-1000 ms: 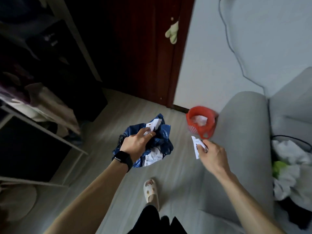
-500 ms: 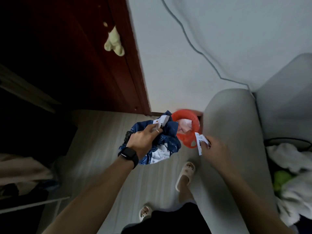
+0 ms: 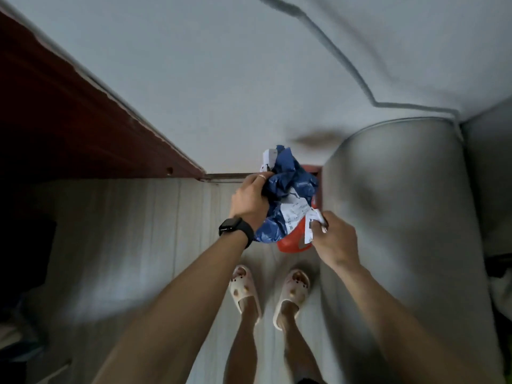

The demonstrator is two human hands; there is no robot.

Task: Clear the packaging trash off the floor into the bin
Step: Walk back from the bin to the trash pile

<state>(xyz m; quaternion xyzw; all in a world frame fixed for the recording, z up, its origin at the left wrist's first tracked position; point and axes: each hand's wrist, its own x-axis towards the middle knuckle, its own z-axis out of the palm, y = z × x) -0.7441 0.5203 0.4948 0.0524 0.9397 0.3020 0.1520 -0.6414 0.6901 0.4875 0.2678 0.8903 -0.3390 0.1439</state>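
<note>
My left hand (image 3: 249,202) clutches the crumpled blue mailer bag (image 3: 288,189) directly over the red bin (image 3: 293,245); my right hand (image 3: 336,239) pinches a white paper scrap (image 3: 311,224) above the bin's rim.

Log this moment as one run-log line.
left hand grip: blue packaging | right hand grip: paper scrap | both above red bin

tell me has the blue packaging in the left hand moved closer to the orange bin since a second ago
Yes. The blue packaging in the left hand was left of the orange bin; now it is over it.
</note>
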